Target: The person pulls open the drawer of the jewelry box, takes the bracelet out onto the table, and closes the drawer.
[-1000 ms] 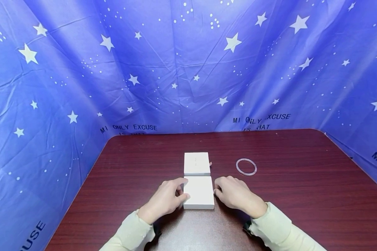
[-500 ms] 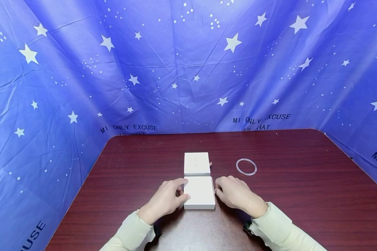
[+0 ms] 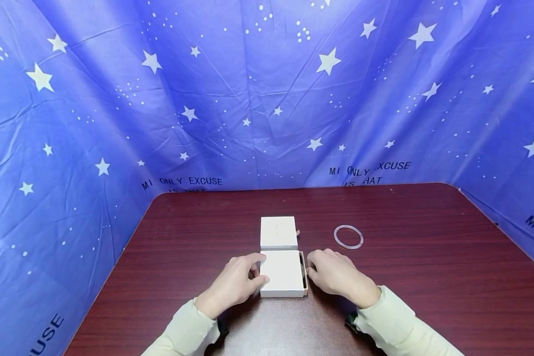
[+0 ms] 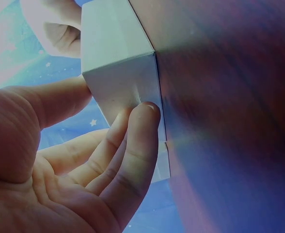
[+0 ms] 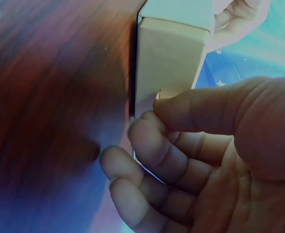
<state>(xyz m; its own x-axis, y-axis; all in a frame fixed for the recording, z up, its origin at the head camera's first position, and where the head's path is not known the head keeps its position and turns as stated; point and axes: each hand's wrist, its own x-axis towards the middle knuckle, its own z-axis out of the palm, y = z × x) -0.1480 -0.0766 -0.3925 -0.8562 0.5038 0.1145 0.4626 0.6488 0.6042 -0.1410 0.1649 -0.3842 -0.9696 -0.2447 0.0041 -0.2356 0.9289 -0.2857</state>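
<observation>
A white drawer-style box [image 3: 281, 271] lies in front of me. My left hand [image 3: 233, 279] holds its sleeve at the left side, thumb and forefinger at the top edge; in the left wrist view other fingertips [image 4: 145, 111] press its end wall. On the right, a beige inner drawer [image 5: 171, 53] sticks out slightly, with a narrow dark gap behind its edge. My right hand [image 3: 335, 278] pinches a small pull tab [image 5: 158, 94] on the drawer's face between thumb and forefinger. The drawer's contents are mostly hidden.
Right behind stands a second white box [image 3: 278, 231] with faint lettering and a small tab on its right side. A pale purple bangle [image 3: 348, 247] lies on the dark red table [image 3: 196, 222] at the right. Blue star-printed cloth [image 3: 249, 99] surrounds the table.
The drawer has slid a little to the right out of its sleeve, and a dark gap shows. My right hand has shifted slightly right; my left hand keeps its place.
</observation>
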